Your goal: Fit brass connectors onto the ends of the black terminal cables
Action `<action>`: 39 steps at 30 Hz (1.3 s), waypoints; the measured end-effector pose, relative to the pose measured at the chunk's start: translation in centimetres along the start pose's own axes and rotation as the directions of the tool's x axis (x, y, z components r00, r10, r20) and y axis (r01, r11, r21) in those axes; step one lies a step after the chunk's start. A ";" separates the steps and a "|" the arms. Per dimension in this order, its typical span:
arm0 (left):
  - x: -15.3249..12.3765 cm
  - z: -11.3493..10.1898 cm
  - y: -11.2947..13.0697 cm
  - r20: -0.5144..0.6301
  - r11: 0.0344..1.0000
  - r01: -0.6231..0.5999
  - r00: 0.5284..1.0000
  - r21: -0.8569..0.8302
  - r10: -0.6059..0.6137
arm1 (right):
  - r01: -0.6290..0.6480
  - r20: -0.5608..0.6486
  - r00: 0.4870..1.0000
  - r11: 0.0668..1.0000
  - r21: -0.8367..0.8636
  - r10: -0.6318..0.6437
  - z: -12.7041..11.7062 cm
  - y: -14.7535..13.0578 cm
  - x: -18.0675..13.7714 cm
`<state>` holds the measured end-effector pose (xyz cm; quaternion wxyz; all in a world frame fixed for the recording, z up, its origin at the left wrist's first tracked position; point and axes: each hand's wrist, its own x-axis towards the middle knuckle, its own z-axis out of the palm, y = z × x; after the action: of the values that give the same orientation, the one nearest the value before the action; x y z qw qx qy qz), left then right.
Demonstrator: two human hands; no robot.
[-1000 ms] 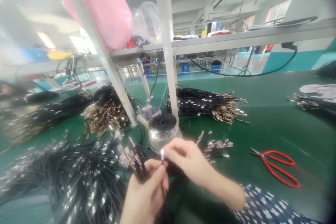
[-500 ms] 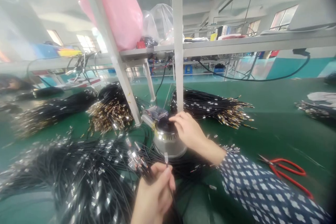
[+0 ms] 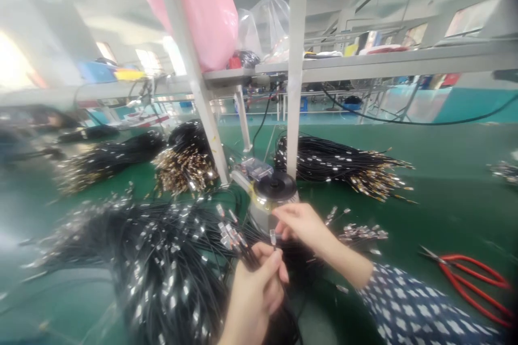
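My left hand [image 3: 257, 291] is closed around several black cables [image 3: 231, 234] whose silvery metal connectors point up. One cable's connector [image 3: 272, 236] stands apart from them, pinched between thumb and forefinger. Just above and right of it is my right hand [image 3: 301, 226], thumb and fingertips pressed together. Whatever those fingertips hold, if anything, is too small to make out. Behind both hands stands a round grey device [image 3: 263, 214] with a black disc [image 3: 276, 185] on top. A clear plastic box [image 3: 258, 168] sits beside the disc.
Red-handled scissors [image 3: 465, 275] lie at the right on the green tabletop [image 3: 429, 210]. A large cable pile [image 3: 162, 264] fills the left, with more bundles [image 3: 335, 159] behind. White shelf posts [image 3: 296, 91] rise from the table. A pink bag [image 3: 208, 16] rests on the shelf.
My right hand has come off the device's black disc and moved down toward the raised connector. The left hand keeps its cables. The view has shifted, so everything sits further right.
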<state>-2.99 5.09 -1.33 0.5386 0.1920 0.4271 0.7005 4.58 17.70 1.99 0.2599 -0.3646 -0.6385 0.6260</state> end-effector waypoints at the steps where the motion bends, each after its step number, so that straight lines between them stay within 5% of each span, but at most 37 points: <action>1: 0.0 0.0 -0.1 0.001 1.000 -0.004 1.000 -0.005 0.004 | -0.017 0.008 1.000 1.000 0.015 0.017 0.0 0.2 -0.1; 22: 0.0 0.1 0.2 0.071 0.999 0.008 0.997 0.036 -0.010 | -0.052 -0.092 0.993 0.974 0.219 0.074 1.0 1.0 0.8; 32: -0.1 -0.3 -0.2 0.070 1.000 0.010 0.997 0.019 -0.011 | 0.173 -0.262 0.960 0.950 0.260 -0.103 -0.7 -1.3 -0.2; 39: -0.3 0.0 0.2 0.061 1.000 0.027 0.998 0.016 -0.028 | 0.186 -0.225 0.963 0.971 0.153 -0.149 -0.5 0.4 -0.4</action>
<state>-2.97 4.80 -1.14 0.5596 0.2117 0.4181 0.6835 5.26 17.72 1.68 0.4094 -0.3498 -0.5791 0.6121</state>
